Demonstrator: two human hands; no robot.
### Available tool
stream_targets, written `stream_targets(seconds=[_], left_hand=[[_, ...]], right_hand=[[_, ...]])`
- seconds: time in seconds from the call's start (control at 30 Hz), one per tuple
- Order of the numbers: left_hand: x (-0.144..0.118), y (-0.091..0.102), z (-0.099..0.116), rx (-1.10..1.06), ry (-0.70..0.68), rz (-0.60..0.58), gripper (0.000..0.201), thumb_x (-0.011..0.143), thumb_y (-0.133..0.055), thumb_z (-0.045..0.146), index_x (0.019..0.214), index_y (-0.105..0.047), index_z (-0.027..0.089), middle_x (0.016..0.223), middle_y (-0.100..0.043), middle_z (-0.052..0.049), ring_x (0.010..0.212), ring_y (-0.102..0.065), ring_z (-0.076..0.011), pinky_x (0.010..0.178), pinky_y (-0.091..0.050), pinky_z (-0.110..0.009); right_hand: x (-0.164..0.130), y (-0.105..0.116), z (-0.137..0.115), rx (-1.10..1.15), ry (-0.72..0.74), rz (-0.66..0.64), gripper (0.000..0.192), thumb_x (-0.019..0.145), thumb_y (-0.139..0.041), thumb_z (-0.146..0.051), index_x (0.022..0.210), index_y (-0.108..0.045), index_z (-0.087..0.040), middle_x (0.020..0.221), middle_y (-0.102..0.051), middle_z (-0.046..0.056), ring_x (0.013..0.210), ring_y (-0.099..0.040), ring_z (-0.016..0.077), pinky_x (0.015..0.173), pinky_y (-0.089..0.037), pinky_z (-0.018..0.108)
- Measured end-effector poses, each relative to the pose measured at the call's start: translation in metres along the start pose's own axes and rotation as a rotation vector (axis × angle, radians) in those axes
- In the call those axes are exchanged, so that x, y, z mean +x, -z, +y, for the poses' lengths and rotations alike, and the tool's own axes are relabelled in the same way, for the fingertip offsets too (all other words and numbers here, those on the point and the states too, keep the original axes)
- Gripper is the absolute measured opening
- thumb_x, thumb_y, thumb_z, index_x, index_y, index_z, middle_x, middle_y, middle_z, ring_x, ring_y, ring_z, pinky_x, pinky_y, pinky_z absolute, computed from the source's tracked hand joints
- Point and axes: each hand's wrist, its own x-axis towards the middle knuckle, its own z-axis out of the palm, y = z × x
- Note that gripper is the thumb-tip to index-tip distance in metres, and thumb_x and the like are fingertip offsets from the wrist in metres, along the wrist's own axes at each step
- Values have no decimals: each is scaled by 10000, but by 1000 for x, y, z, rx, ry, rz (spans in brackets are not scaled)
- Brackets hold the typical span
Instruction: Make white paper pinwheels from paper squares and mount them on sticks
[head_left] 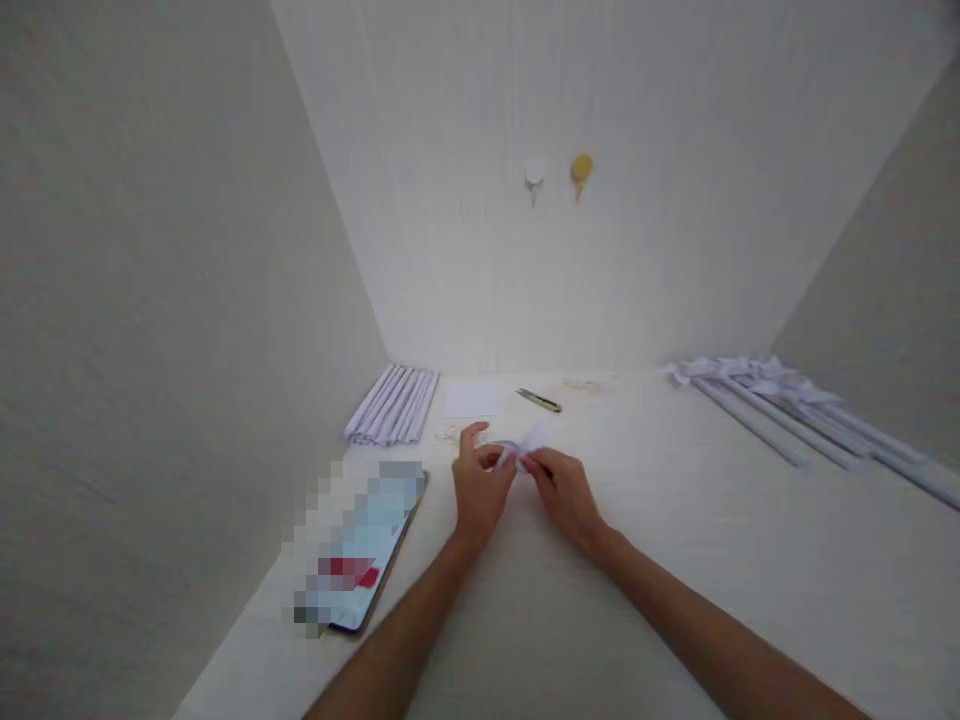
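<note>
On the near side of the snips (538, 400), a gathered white strip (535, 437) is held between my two hands, above the table (675, 580); whether it is paper or cloth I cannot tell. My left hand (480, 492) pinches the strip between thumb and finger, with one bent finger lifted clear of it. My right hand (564, 490) pinches the opposite side, thumb against fingertips, just beside the left. A white card (470, 400) lies left of the snips. Farther left of the snips, white rolls (394, 405) lie side by side in a row. A phone (386, 545), partly blurred, lies to the near left of the snips. A pale tangle (582, 384) lies just right of the snips. Well to the right of the snips, white rods (787, 422) lie with crumpled white material (750, 369) at their far ends. Above the snips, a white hook (534, 172) and a yellow hook (582, 168) are mounted on the wall (465, 260).
</note>
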Motion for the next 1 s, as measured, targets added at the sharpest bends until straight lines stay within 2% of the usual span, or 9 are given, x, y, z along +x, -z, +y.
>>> stream_targets(seconds=[0.6,1.0], left_hand=[[8,7,-5,42,-50,-134,465,659,-525,129,1083,-339,180,650,-586,35,639,-571,-114,663,-456,-255],[9,7,-4,49,-32,-132,435,674,-543,156,1061,-346,182,667,-603,18,652,-578,-124,669,-450,-264]], right_hand=[[-1,4,-1,6,-31,-5,251,791,-410,-206,564,-503,-152,561,-543,27,533,-473,135,532,-332,229],[0,5,-1,31,-26,-3,251,795,-406,-214,569,-503,-160,564,-551,26,533,-478,136,525,-339,228]])
